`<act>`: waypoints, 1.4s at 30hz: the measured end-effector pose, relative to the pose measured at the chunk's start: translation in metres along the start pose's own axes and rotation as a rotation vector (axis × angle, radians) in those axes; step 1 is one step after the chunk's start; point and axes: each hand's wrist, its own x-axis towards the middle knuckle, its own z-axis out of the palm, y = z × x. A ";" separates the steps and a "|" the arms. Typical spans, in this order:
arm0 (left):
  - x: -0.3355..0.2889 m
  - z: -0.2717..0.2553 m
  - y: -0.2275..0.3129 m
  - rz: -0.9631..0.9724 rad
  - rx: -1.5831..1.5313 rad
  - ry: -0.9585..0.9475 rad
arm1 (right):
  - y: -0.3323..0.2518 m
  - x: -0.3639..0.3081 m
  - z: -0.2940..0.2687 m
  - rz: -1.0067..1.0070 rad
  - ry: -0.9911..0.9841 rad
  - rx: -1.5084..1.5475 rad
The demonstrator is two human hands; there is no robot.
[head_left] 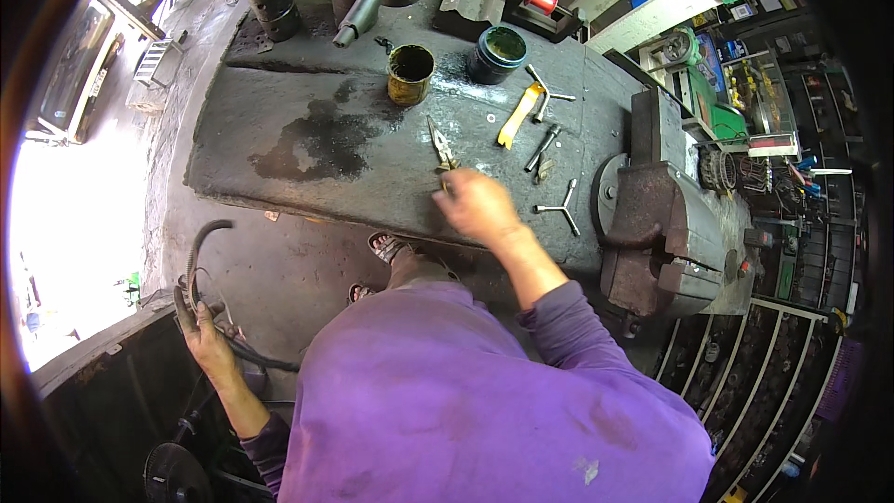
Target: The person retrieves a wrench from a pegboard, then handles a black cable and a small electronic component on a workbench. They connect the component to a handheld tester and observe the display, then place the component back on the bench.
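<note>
My right hand (477, 208) reaches over the front part of the dark workbench, fingers closed at the handle end of a pair of long-nose pliers (441, 143). The jaws point away from me, toward a grimy yellow-brown can (411, 76). At lower left, off the bench, my left hand (209, 339) holds a black rubber hose (194, 256). One end of the hose curves up above the fingers, and the rest runs behind the hand toward my body. Part of that grip is hidden.
A bench vise (656, 224) stands at the right. Near it lie two three-armed wrenches (564, 210), a yellow flat tool (518, 117) and a dark socket tool (543, 147). A blue-rimmed tub (498, 54) sits farther back. A black fan (175, 475) is at lower left.
</note>
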 end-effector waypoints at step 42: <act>-0.028 0.049 0.002 0.160 0.709 0.002 | 0.037 0.147 -0.118 0.020 0.291 1.239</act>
